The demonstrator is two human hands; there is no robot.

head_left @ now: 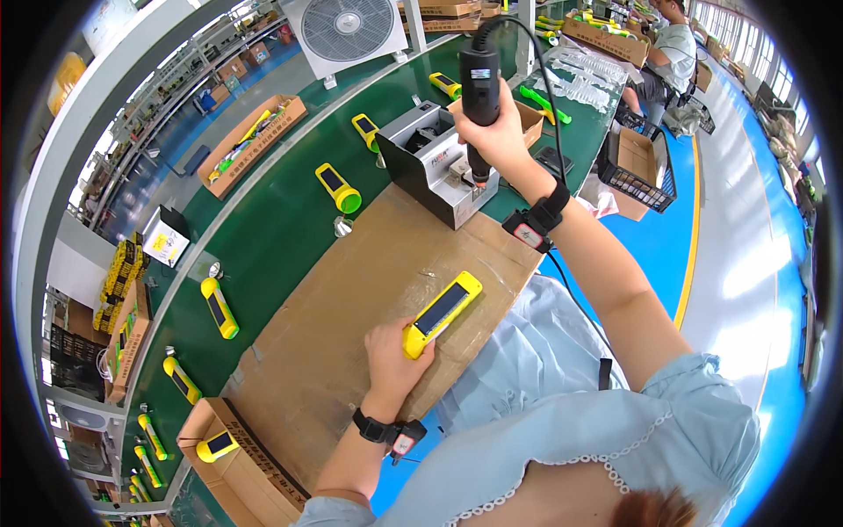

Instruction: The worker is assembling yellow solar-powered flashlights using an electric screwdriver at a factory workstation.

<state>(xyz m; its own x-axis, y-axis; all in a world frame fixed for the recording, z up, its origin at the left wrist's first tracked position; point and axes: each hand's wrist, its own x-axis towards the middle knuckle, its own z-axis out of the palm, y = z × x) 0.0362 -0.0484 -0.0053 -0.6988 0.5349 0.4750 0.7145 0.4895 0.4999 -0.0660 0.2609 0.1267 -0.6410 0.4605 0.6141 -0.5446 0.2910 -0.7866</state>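
- The left hand [392, 349] lies on a sheet of cardboard [351, 307] spread over the green counter [272, 228], its fingers [413, 344] closed around the near end of a yellow flashlight body [442, 312] with a dark solar panel on top; the rest of the body lies flat and points away from the hand.
- The right hand [492, 132] is raised beyond the cardboard, fingers wrapped tight on a black electric screwdriver [479, 83] held upright, its bit down at a grey metal box [435, 171].
- The grey box is open at the top; what it holds looks like small dark parts, too small to be sure.
- An open cardboard carton [233, 457] at the near left edge holds one yellow flashlight [215, 445].
- A long shallow carton [250, 140] on the far side of the counter holds mixed yellow and green pieces.
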